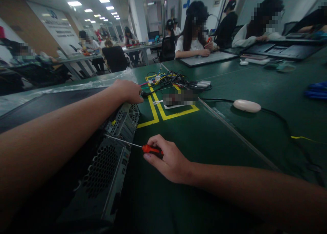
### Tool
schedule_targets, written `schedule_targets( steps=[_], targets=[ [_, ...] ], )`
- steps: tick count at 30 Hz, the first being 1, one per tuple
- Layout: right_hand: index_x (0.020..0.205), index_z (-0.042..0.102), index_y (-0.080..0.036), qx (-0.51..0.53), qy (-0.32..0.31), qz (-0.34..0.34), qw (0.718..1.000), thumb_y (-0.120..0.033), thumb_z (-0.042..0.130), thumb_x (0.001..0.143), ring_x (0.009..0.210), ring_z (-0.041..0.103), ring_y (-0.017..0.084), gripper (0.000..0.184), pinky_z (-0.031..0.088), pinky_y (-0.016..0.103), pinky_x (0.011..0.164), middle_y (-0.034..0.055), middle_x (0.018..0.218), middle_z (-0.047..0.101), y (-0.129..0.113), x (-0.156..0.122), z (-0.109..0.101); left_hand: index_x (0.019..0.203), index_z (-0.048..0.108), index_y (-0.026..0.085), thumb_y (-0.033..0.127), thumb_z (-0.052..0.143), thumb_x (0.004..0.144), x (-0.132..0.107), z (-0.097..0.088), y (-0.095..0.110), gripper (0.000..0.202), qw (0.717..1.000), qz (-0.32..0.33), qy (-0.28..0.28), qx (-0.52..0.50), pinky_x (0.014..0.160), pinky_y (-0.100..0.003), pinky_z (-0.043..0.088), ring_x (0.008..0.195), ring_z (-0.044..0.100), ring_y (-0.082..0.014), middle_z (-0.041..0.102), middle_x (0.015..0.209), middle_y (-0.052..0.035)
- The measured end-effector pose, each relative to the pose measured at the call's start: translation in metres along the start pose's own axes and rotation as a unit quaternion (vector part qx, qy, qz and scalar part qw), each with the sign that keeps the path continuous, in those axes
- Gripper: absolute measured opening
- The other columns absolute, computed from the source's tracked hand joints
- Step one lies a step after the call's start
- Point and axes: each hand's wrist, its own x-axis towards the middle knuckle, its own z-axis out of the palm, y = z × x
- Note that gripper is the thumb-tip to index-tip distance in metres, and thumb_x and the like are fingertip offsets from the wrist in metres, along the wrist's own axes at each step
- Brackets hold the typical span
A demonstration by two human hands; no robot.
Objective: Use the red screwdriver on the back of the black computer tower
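Observation:
A computer case (100, 172) lies on the left, its metal back panel with honeycomb vents facing right. My right hand (173, 159) is closed around the red and black handle of a screwdriver (150, 149). The thin shaft runs left across the back panel, and its tip meets the case near the inner edge; what it touches is too small to tell. At the case's far end, my left hand (129, 90) is curled with fingers bent down by the corner. A dark cable end (145, 94) shows at its fingertips; whether the hand grips it or the case is unclear.
A heap of cables (176, 78) lies beyond the case, near yellow tape marks (176, 117) and a blurred dark object (180, 99). A white oval device (247, 105) sits on a black cord at right. Across the green table (230, 142), other people work at flat panels (206, 59).

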Motion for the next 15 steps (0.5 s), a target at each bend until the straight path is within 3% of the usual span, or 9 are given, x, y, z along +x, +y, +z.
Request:
schedule_targets(
  steps=[15],
  targets=[
    [0.105,0.057,-0.022,-0.002,-0.007,0.007,1.0,-0.029,0.066,0.099,0.078,0.059,0.016,0.013,0.047,0.031,0.075,0.0,0.091,0.063,-0.0014,0.0001,-0.0008,0.144,0.07,0.025,0.058,0.052,0.093,-0.0022,-0.0018,0.003,0.063,0.999,0.003,0.0,0.035,0.098,-0.046,0.054,0.127,0.066,-0.0374,0.07,0.145,-0.0147]
  ],
)
